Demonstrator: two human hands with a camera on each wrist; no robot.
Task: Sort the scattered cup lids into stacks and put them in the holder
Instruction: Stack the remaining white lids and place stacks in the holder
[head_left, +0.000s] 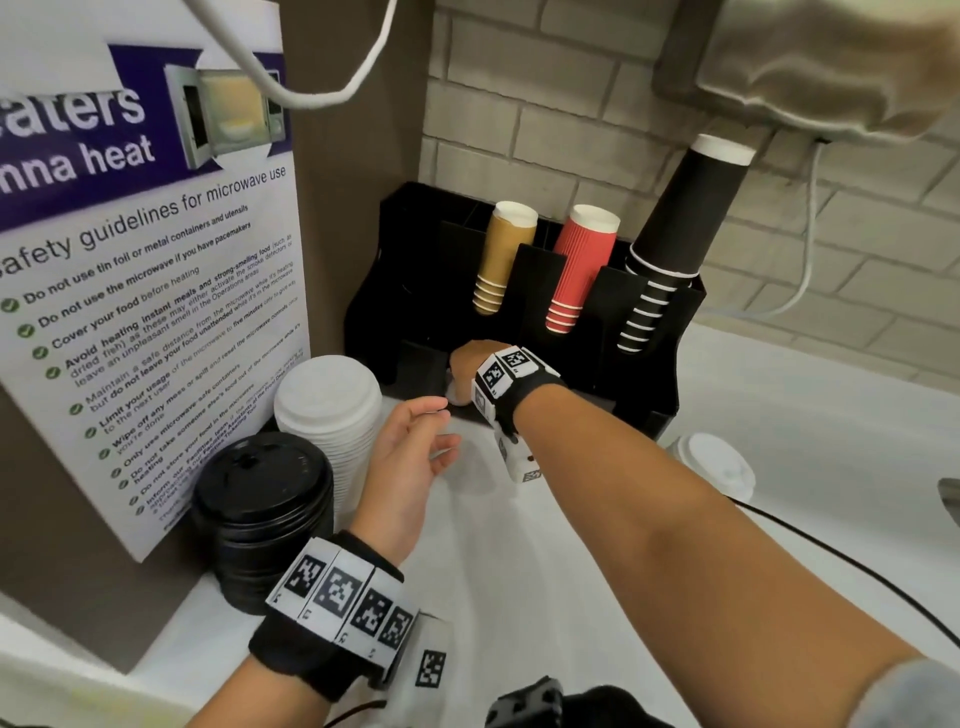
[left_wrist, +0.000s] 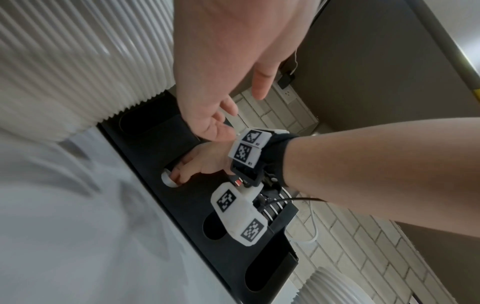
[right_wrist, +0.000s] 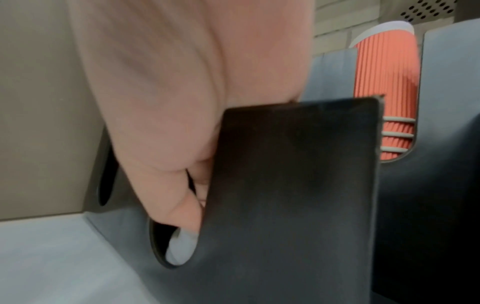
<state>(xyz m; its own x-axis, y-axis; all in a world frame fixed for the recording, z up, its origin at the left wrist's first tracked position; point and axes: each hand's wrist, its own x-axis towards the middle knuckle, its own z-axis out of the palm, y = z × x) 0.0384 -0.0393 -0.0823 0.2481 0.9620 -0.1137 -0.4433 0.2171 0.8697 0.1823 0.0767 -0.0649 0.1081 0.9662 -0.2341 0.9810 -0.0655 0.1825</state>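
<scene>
A black holder (head_left: 644, 374) stands on the white counter against the brick wall. My right hand (left_wrist: 179, 174) reaches down into one of its lower front slots, fingers curled on a white lid (right_wrist: 182, 246) that sits low in the slot behind the black front panel (right_wrist: 285, 185). My left hand (head_left: 431, 431) hovers with relaxed fingers, holding nothing, just right of a tall stack of white lids (head_left: 327, 405). A stack of black lids (head_left: 265, 499) stands in front of that. Another short stack of white lids (head_left: 711, 465) lies right of my right forearm.
Tan cups (head_left: 504, 254), red cups (head_left: 576, 270) and black cups (head_left: 670, 249) fill the holder's upper slots. A microwave safety poster (head_left: 145, 291) covers the left wall beside the lid stacks. A black cable (head_left: 831, 551) crosses the counter on the right.
</scene>
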